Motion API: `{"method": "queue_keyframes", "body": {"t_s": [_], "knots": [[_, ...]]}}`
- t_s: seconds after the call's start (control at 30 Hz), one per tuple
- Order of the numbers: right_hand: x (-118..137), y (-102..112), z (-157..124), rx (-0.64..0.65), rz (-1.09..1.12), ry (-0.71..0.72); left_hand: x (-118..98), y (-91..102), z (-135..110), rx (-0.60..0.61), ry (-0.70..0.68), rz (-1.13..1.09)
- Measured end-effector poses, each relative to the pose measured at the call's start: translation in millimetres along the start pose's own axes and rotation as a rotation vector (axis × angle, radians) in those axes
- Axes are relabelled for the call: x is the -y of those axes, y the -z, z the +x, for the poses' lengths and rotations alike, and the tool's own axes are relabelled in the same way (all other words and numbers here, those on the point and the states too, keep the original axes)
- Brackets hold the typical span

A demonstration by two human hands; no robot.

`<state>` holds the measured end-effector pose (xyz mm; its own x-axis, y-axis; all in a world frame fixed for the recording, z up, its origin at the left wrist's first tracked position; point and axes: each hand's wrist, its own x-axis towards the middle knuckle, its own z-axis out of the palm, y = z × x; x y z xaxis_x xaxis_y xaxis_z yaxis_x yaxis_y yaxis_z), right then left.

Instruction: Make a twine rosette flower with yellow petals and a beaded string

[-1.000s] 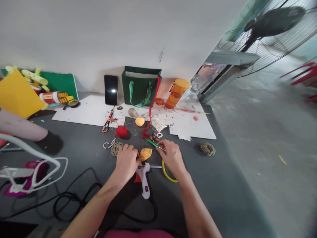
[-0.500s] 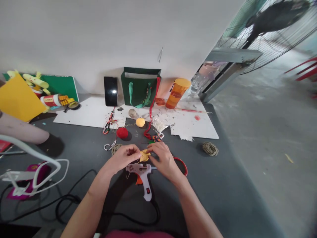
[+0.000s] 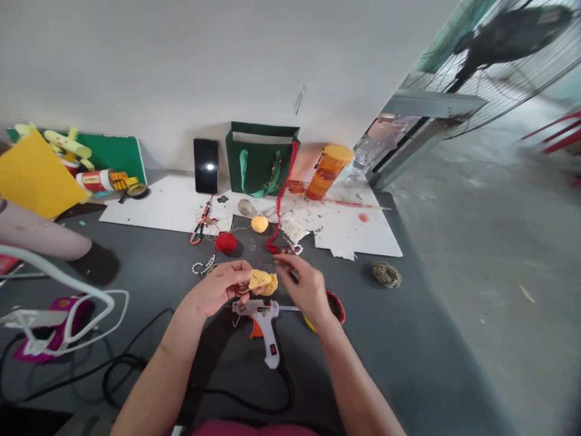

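My left hand (image 3: 222, 287) pinches a small yellow crocheted piece (image 3: 263, 282) between thumb and fingers, above the table's front middle. To its right is my right hand (image 3: 303, 287), a little apart from the crochet. Its fingers are curled together; whether something thin is between them is hidden. Just below both hands lies a white hot glue gun (image 3: 267, 333) with an orange trigger and a pale stick in its back. Partly behind my right wrist sits a red-rimmed round item (image 3: 336, 307). A red yarn ball (image 3: 226, 243) and a yellow yarn ball (image 3: 259, 224) rest beyond my hands.
Along the wall stand a phone (image 3: 206, 166), a green paper bag (image 3: 261, 163) and an orange bottle (image 3: 330, 172). A coil of grey-brown cord (image 3: 387, 275) lies at right. Black cable (image 3: 122, 363) and a white-and-purple device (image 3: 54, 333) occupy the left.
My right hand has drawn away from the yellow crochet and curled its fingers. The piece has been turned and shows more of its surface in my left hand. The view has shifted slightly.
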<state>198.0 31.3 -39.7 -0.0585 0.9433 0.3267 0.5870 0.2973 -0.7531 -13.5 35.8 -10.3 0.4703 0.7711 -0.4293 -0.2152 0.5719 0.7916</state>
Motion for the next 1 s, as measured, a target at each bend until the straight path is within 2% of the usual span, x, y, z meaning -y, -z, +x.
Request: {"method": "queue_keyframes", "body": {"t_s": [0.07,0.13,0.17,0.27,0.3,0.37,0.43,0.57,0.63,0.77,1.0], "knots": [[1.6,2.4,1.3,-0.210,-0.075,-0.073,2.1,-3.1,-0.1,-0.043,-0.056,-0.051],[8.8,4.6,-0.3,-0.274,-0.056,-0.128,5.3,-6.4,-0.7,-0.132,-0.166,-0.017],[14.9,3.9,-2.6,-0.208,0.025,-0.161,7.1,-8.2,-1.4,-0.180,-0.231,0.026],[35.8,-8.2,-13.0,0.183,0.485,-0.316,12.7,-13.9,-7.2,-0.283,-0.381,0.158],[41.5,-14.2,-16.4,0.195,0.634,-0.378,14.5,-15.7,-10.5,-0.293,-0.407,0.192],[48.9,-24.4,-21.3,0.134,0.854,-0.470,18.6,-17.8,-18.4,-0.303,-0.425,0.232],[52.1,-28.7,-23.0,0.138,0.943,-0.514,24.0,-17.3,-25.6,-0.295,-0.395,0.189],[56.1,-24.2,-20.0,0.438,0.866,-0.497,37.1,-8.8,-31.8,-0.218,-0.277,-0.134],[58.0,-23.3,-18.6,0.517,0.748,-0.455,42.9,-2.5,-32.7,-0.216,-0.267,-0.232],[57.9,-31.1,-16.6,0.513,0.579,-0.417,49.1,10.1,-38.9,-0.310,-0.294,-0.174],[59.7,-64.7,15.4,0.513,0.326,-0.277,34.9,34.2,-49.0,-0.631,-0.398,0.151]]}}
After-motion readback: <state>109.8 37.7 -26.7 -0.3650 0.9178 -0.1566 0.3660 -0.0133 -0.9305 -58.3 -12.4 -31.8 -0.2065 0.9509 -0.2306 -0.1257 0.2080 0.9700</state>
